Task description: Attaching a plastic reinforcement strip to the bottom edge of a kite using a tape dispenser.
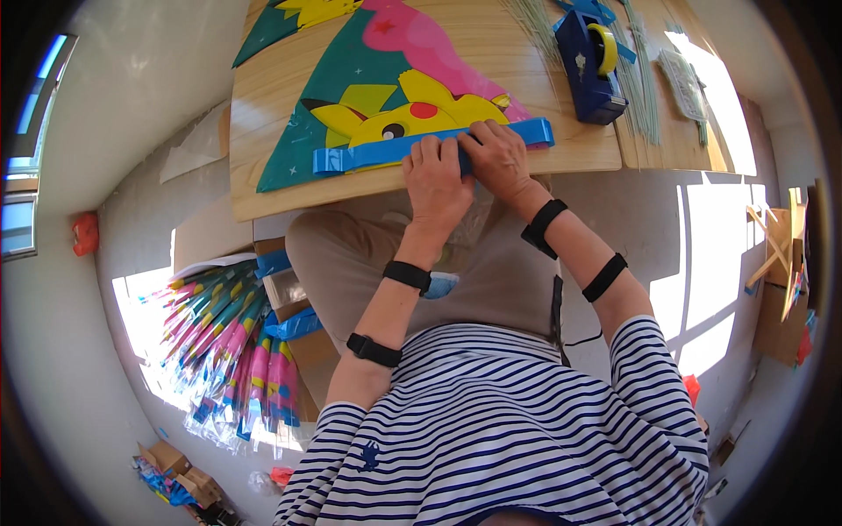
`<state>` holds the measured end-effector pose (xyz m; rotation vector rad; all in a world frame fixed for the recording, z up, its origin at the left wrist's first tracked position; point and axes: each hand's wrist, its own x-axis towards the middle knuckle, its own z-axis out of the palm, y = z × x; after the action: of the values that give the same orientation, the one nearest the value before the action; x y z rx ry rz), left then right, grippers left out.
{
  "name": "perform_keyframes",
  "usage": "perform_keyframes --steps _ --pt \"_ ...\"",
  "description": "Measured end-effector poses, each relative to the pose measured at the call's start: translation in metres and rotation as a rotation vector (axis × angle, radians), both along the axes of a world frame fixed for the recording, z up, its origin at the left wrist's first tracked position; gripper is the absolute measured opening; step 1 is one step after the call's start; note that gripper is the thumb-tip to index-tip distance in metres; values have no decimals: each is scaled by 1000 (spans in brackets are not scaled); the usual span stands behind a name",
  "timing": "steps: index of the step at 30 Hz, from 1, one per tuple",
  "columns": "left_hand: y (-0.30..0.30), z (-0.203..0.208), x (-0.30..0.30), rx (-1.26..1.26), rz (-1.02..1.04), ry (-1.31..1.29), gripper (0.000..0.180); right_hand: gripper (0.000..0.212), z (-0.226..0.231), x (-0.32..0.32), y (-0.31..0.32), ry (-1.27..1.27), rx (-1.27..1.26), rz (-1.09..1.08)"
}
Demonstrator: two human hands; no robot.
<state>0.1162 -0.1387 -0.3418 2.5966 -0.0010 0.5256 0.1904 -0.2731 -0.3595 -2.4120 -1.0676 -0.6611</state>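
Note:
A triangular kite sheet (326, 92) in green and pink, printed with a yellow cartoon animal, lies flat on the wooden table. Across its near edge runs a blue plastic strip (351, 158), flattened into a long band. My left hand (436, 186) has its fingers curled over the middle of the strip. Right beside it, my right hand (498, 158) is also closed on the strip, with its thumb side toward the left hand. A dark blue bit shows between the two hands. The undersides of my fingers are hidden.
A blue tape dispenser (586, 74) with yellow tape stands right of the kite. Thin pale rods (645, 96) and a clear plastic box (682, 83) lie farther right. Another kite sheet (263, 33) is at the far left. Bundled wrapped kites (224, 337) and cardboard boxes are left of my legs.

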Motion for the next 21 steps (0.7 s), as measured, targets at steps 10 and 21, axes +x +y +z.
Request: perform_keyframes --steps 10,21 --pt "47 -13 0 126 120 -32 22 14 -2 0 -1 -21 13 -8" --pt "144 7 7 378 210 141 18 13 2 -3 3 -21 11 -20"
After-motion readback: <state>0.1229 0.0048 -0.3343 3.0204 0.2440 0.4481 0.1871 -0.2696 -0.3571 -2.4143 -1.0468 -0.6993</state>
